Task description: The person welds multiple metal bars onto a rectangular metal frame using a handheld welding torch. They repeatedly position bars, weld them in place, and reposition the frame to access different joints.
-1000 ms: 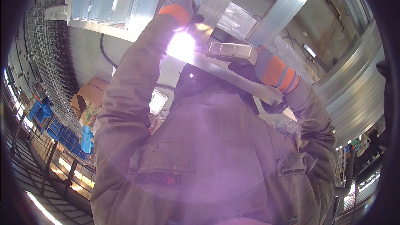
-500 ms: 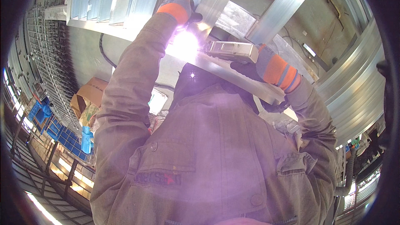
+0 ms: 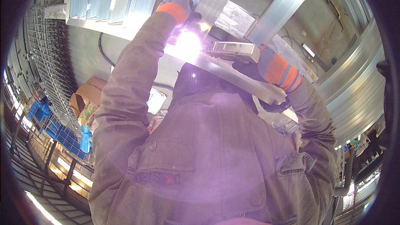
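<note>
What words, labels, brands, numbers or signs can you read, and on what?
None clear enough to quote:
Brown cardboard box: a dark line of print, too small.
Grey-brown cloth jacket: chest lettering with a red mark, too blurred.
Grey-and-orange glove on the left hand: dark print, too small.

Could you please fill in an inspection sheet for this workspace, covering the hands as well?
Surface: a grey surface shows beneath the metalwork.
Job's things: a slatted metal frame, a metal bar and a boxy handheld tool; intense glare at its tip hides the spot.
Clutter: an open cardboard box at left, with a blue crate beyond.
Hands: the gloved right hand grips the tool; the gloved left hand is at the metalwork, its grip unclear.
Cables: a dark cable, ends hidden.
Surroundings: long, silvery metal sections at right.
</note>
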Available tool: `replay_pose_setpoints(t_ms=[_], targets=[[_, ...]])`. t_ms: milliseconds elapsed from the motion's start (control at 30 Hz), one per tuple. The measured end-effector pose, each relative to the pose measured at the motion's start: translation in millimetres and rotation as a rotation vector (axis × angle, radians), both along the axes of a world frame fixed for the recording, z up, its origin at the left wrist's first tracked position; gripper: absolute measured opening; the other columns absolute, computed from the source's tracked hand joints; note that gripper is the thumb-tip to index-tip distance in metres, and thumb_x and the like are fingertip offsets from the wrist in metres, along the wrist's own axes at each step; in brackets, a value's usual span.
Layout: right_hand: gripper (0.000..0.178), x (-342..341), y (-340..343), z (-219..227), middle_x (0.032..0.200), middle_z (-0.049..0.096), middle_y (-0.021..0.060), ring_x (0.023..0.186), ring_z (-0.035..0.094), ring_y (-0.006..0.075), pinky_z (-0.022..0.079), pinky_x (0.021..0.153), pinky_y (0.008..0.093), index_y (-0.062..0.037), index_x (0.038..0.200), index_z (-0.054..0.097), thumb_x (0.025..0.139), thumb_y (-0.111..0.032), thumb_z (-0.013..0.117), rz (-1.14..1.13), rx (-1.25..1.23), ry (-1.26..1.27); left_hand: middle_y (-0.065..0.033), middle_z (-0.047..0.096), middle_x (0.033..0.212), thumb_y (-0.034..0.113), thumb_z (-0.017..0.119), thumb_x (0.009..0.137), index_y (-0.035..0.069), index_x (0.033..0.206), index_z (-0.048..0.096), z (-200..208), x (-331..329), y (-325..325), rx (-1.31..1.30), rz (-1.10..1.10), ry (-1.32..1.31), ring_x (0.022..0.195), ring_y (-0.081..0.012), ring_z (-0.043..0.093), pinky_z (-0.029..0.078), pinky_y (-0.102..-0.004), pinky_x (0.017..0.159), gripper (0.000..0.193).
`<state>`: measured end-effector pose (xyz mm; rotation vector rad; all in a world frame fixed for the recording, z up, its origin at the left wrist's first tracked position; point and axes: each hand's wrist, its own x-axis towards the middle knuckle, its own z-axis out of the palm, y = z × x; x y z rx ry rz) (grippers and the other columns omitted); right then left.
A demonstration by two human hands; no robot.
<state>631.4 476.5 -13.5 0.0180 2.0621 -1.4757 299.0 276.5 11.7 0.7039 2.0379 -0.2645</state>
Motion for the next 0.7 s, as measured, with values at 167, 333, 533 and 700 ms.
replay_pose_setpoints(t_ms=[167, 333, 533, 700], targets=[[0.047, -8, 2, 12, 0.142, 0.076, 0.0110, 0.124, 0.073, 0.0201, 0.058, 0.108, 0.0362, -0.0052, 0.150, 0.069, 0.104, -0.010, 0.077, -0.005, -0.035, -0.027, -0.0079, 0.081, 0.093, 0.060, 0.087, 0.090, 0.013, 0.112, 0.081, -3, 1, -7, 0.045, 0.081, -0.006, 0.099, -0.0312, 0.077, 0.059, -0.0483, 0.092, 0.052], [0.048, -24, 1, 36, 0.143, 0.075, 0.0109, 0.124, 0.073, 0.0202, 0.058, 0.108, 0.0361, -0.0057, 0.151, 0.069, 0.104, -0.011, 0.077, -0.039, -0.103, -0.077, -0.0102, 0.081, 0.100, 0.057, 0.088, 0.090, 0.012, 0.109, 0.081, -5, 2, -9, 0.094, 0.026, 0.022, 0.100, -0.0332, 0.077, 0.059, -0.0489, 0.093, 0.049], [0.050, -45, 1, 69, 0.145, 0.075, 0.0109, 0.124, 0.073, 0.0204, 0.058, 0.108, 0.0360, -0.0064, 0.152, 0.068, 0.104, -0.013, 0.077, -0.100, -0.220, -0.173, -0.0114, 0.082, 0.105, 0.054, 0.089, 0.090, 0.011, 0.112, 0.081, -7, 2, -10, 0.117, 0.042, 0.026, 0.100, -0.0339, 0.077, 0.059, -0.0494, 0.092, 0.049], [0.050, -53, 0, 87, 0.145, 0.075, 0.0111, 0.124, 0.073, 0.0205, 0.058, 0.107, 0.0360, -0.0070, 0.153, 0.068, 0.105, -0.015, 0.077, -0.290, -0.480, -0.364, -0.0108, 0.081, 0.091, 0.049, 0.090, 0.090, 0.009, 0.112, 0.082, -2, 1, -13, 0.129, 0.095, -0.009, 0.089, -0.0313, 0.077, 0.058, -0.0475, 0.087, 0.046]])
